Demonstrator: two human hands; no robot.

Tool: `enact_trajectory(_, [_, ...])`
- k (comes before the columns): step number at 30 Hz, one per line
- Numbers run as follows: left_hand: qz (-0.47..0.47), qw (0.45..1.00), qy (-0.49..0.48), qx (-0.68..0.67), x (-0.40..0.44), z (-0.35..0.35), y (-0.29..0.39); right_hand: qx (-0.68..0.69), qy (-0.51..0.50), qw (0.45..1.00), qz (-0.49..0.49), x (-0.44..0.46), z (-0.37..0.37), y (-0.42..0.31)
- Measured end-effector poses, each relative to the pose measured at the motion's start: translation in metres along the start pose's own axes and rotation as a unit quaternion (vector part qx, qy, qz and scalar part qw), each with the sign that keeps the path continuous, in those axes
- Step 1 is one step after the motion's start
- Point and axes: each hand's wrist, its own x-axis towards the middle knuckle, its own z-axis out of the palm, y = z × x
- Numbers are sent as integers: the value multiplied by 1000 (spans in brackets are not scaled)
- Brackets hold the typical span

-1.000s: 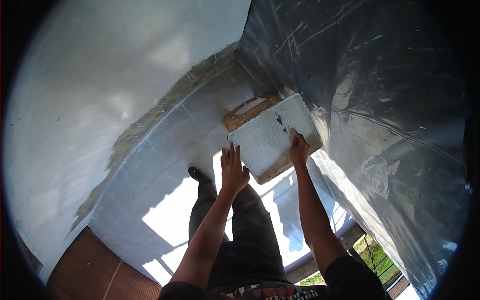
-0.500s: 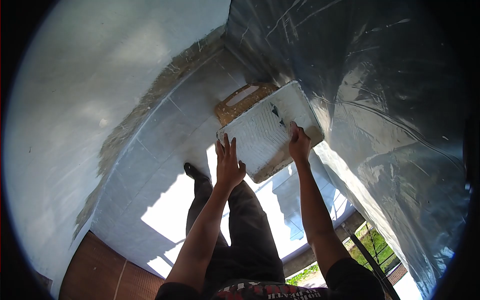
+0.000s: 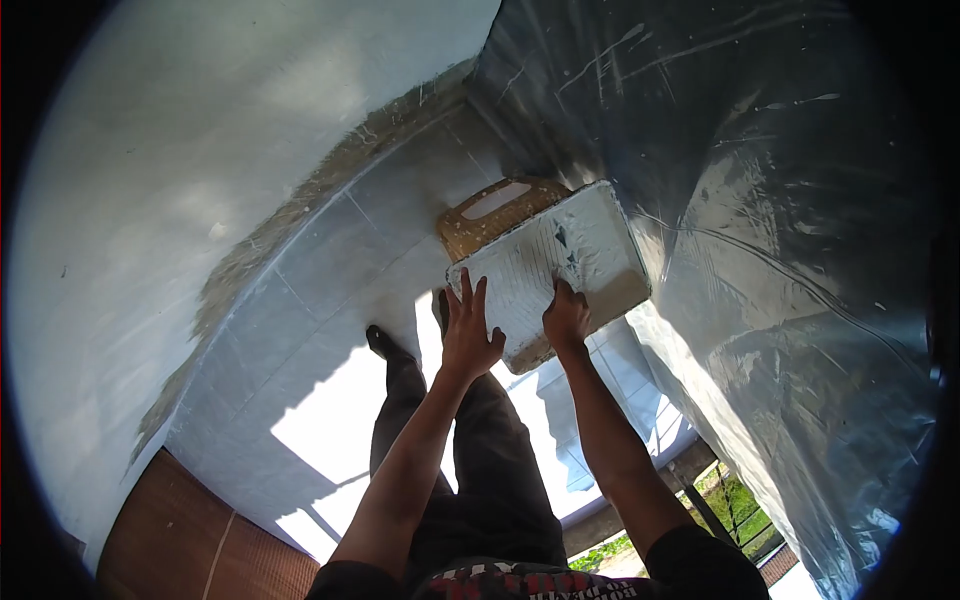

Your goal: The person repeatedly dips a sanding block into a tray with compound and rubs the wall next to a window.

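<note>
A paint tray (image 3: pixel 605 240) with a ribbed, white-coated inside lies tilted in front of me, with a few dark patches near its upper middle. My left hand (image 3: pixel 470 335) is at the tray's left edge, fingers spread, nothing gripped. Over the ribbed part my right hand (image 3: pixel 567 318) is closed, knuckles up. Whatever is in its fingers is hidden or too small to name. Behind the tray's upper left edge shows a brown, paint-spattered piece (image 3: pixel 468 237) with an oblong hand hole, possibly cardboard or wood.
A pale wall (image 3: pixel 190 180) with a rough grey band along its base curves up on the left. Shiny plastic sheeting (image 3: pixel 780 230) hangs on the right. My feet stand on tiled floor (image 3: pixel 320 270) with bright sun patches. Brown panelling (image 3: pixel 180 530) is at lower left.
My right hand has moved left and slightly down, from the tray's right side to over its ribbed middle. The left hand stays spread at the left edge. The view has shifted slightly.
</note>
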Motion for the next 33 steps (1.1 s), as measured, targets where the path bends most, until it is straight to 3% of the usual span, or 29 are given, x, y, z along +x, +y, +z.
enact_trajectory(2, [-3,1000,-2,-8,-2,-9,3,4,-6,1000,-19,-4,-1,-3])
enact_trajectory(4, [-5,999,-31,-17,-3,-15,3,-42,-94,994,33,2,-7,3])
enact_trajectory(6, [5,999,-33,0,-5,-22,-5,100,-40,993,54,13,-20,16])
enact_trajectory(7, [12,999,-44,17,-8,-28,-7,183,-1,983,-16,19,-15,37])
enact_trajectory(8, [12,999,-32,18,-12,-39,-5,186,3,982,-27,20,-11,47])
enact_trajectory(10, [4,999,-17,31,-20,-65,-2,451,-63,876,160,21,-17,48])
enact_trajectory(11, [5,999,-4,36,-25,-79,-2,538,-100,812,204,18,-26,45])
enact_trajectory(12, [6,999,19,26,-32,-95,-2,545,-100,810,191,12,-44,28])
enact_trajectory(14, [14,998,59,22,-47,-127,-2,697,-153,667,213,1,-88,-15])
enact_trajectory(22, [55,965,256,20,-127,-263,-1,818,-277,505,4,-3,-170,-188])
enact_trajectory(27, [92,905,414,33,-167,-356,7,831,-337,428,-111,-2,-235,-313])
enact_trajectory(32, [168,811,558,59,-201,-467,11,805,-355,417,-229,-28,-323,-430])
enact_trajectory(33, [183,793,576,78,-208,-490,11,785,-339,444,-267,-35,-338,-451])
